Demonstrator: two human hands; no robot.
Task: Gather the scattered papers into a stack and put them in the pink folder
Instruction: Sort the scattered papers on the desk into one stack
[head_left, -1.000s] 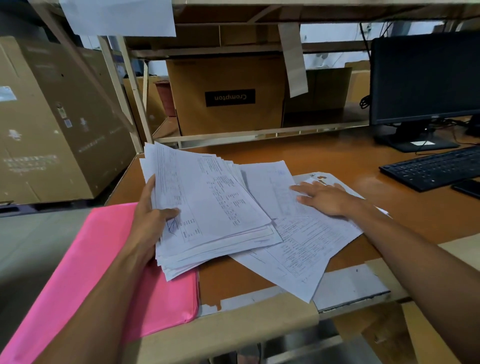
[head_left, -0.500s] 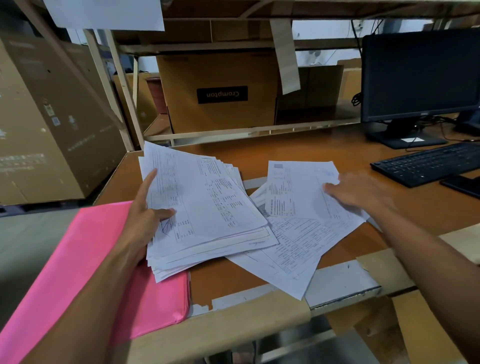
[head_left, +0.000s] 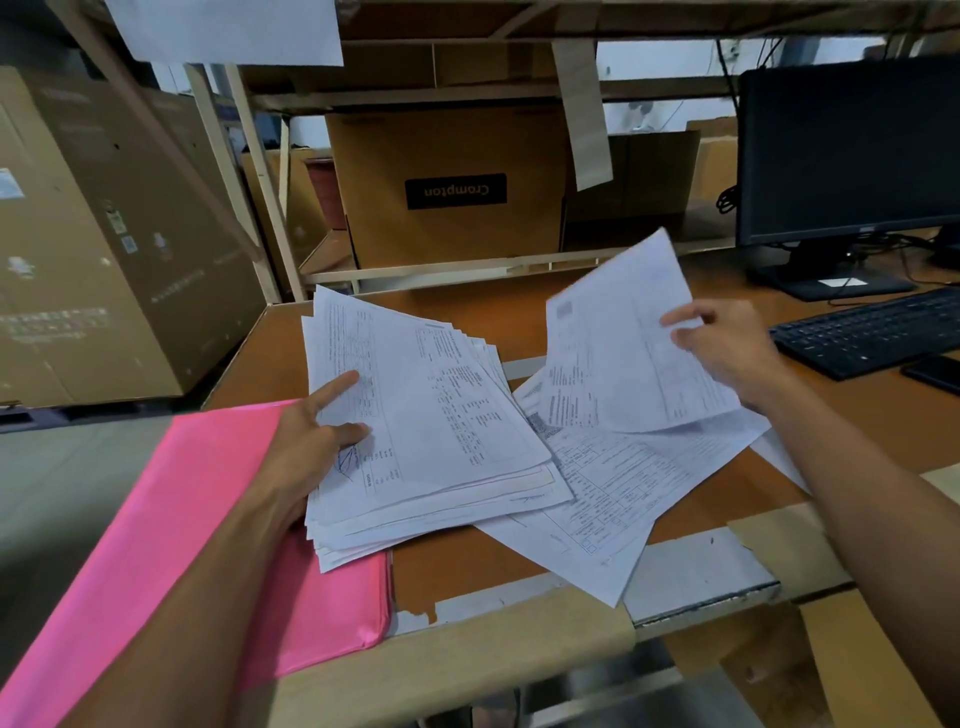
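My left hand (head_left: 306, 447) grips the left edge of a fanned stack of printed papers (head_left: 436, 431), thumb and forefinger on top. The stack's near end overlaps a pink folder (head_left: 171, 525) that lies closed at the desk's left front. My right hand (head_left: 727, 348) pinches a single printed sheet (head_left: 618, 343) by its right edge and holds it tilted up above the desk. Under it, a few loose sheets (head_left: 613, 499) lie spread on the brown desk (head_left: 519, 306), one poking past the front edge.
A black keyboard (head_left: 872, 327) and a phone (head_left: 935, 371) lie at the right, with a monitor (head_left: 847, 150) behind. Cardboard boxes (head_left: 452, 182) sit on the shelf beyond the desk. A large carton (head_left: 104, 239) stands at the left.
My right hand has closed on one sheet and raised it off the loose pile, tilting it upward. My left hand still holds the stack in the same place.
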